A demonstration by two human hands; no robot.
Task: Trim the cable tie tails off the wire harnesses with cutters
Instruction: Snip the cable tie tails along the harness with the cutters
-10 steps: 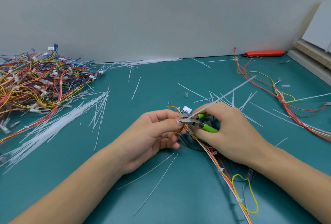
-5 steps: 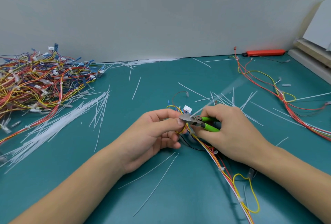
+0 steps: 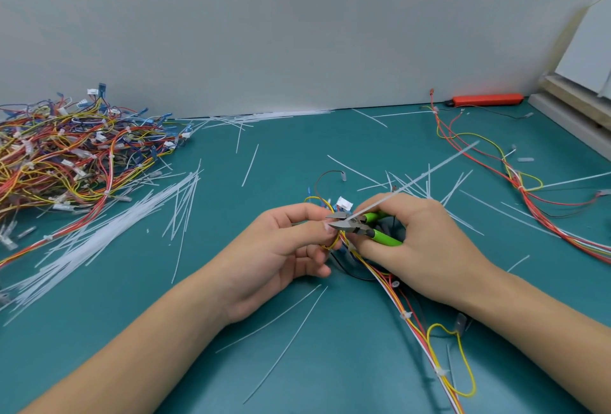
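My left hand (image 3: 284, 248) pinches a wire harness (image 3: 393, 294) of red, yellow and white wires near its upper end. That harness trails down to the right across the teal mat (image 3: 165, 331). My right hand (image 3: 420, 248) grips green-handled cutters (image 3: 360, 225). Their jaws are parted around a long white cable tie tail (image 3: 416, 179), which sticks up and to the right from the harness. A white connector (image 3: 344, 205) shows just behind the jaws.
A big heap of harnesses (image 3: 66, 155) fills the far left. Cut white tails (image 3: 99, 238) lie in a pile left of centre and scattered around. Another harness (image 3: 529, 195) runs along the right. An orange tool (image 3: 486, 100) lies by the wall; boards (image 3: 575, 106) at far right.
The cutter jaws closed half a second ago and now stand parted again around a tie tail. Both hands stayed nearly in place.
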